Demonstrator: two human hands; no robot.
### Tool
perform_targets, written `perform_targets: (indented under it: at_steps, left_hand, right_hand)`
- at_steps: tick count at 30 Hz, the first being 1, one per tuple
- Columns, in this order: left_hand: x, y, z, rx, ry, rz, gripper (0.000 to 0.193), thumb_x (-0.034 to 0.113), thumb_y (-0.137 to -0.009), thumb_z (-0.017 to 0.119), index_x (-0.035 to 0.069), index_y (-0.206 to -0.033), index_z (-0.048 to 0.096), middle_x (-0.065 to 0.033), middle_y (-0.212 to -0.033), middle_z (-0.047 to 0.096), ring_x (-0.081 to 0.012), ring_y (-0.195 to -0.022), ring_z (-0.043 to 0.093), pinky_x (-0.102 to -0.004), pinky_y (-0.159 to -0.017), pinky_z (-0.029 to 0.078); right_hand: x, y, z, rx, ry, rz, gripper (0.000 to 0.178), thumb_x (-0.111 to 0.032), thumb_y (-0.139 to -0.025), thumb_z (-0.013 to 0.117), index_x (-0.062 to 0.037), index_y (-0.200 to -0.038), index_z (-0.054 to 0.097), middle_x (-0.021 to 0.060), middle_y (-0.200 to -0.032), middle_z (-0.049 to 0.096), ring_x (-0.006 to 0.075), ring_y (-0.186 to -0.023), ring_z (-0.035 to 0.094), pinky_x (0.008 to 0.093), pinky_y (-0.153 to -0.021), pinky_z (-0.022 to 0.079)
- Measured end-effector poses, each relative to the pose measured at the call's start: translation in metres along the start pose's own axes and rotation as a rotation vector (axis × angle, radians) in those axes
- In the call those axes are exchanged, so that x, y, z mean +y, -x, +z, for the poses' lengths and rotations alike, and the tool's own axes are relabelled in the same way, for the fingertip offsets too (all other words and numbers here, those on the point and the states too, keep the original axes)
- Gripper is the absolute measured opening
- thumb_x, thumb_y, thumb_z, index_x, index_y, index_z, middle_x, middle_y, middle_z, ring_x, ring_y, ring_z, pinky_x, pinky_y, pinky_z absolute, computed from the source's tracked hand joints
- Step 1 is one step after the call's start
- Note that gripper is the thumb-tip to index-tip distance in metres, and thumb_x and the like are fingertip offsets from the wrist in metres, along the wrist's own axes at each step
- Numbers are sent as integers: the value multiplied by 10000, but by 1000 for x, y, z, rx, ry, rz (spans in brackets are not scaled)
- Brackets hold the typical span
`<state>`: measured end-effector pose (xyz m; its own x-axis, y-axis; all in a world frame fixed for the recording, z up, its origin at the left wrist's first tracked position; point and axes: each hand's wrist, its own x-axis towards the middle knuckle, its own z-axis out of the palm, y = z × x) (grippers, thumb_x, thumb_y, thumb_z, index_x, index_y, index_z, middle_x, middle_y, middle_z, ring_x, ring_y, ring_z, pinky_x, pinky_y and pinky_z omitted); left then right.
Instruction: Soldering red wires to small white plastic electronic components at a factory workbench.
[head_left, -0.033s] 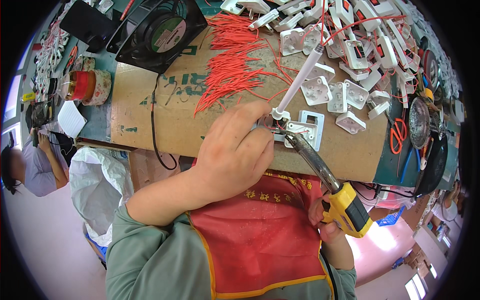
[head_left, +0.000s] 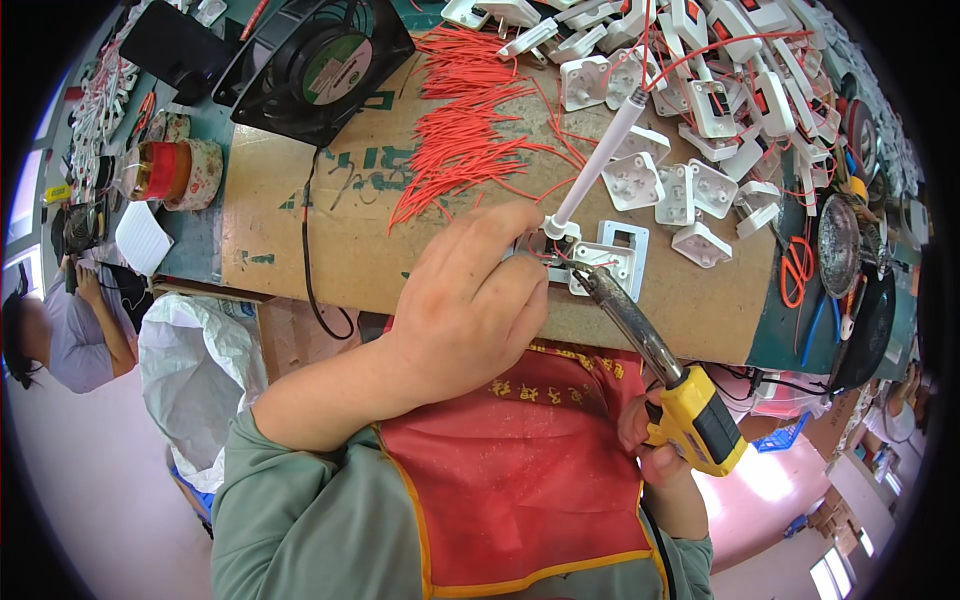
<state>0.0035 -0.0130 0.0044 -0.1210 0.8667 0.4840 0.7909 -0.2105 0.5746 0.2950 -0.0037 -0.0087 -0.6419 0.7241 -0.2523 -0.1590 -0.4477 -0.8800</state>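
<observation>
My right hand (head_left: 655, 450) is wrapped round the yellow and black handle of a soldering gun (head_left: 710, 420). Its dark metal barrel slants up and left, and the tip reaches the small metal parts beside a white plastic housing (head_left: 605, 262). My left hand (head_left: 475, 290) is closed in a pinch at those parts, close to the foot of a slim white rod (head_left: 600, 165). What its fingertips grip is hidden behind the fingers. Short red wires run in the work spot. A pale blue-grey frame plate (head_left: 638, 240) lies under the housing.
A bundle of cut red wires (head_left: 460, 120) lies on the cardboard. Several white housings (head_left: 675, 195) and switch pieces pile up at the far right. A black fan (head_left: 315, 70) stands far left. Red-handled scissors (head_left: 795, 270) lie right. Another person (head_left: 80, 330) sits left.
</observation>
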Motion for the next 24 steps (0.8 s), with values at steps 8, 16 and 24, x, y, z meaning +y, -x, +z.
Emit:
perform_targets:
  at_steps: [8,16,24]
  left_hand:
    - [0,0,0,-6,-4,6,243,-76,-665,703,21,-862,598,-158,-1104,595,-285,-838,610,-340,-659,508]
    - [3,0,0,-4,2,-27,149,-19,-683,684,-5,-778,568,-163,-1091,583,-326,-912,621,-397,-744,508]
    - [3,0,0,-8,3,-28,161,-27,-684,686,-8,-786,563,-164,-1090,582,-328,-916,623,-394,-744,510]
  right_hand:
    - [-2,0,0,-9,-21,50,673,-493,-787,775,-73,-1230,491,8,-732,474,134,-567,444,253,-473,362]
    - [-1,0,1,9,-39,92,631,-482,-792,776,-87,-1195,494,15,-725,471,130,-563,443,251,-472,361]
    - [-1,-2,2,-1,-28,79,633,-501,-805,758,-82,-1194,486,13,-712,462,131,-555,442,257,-453,358]
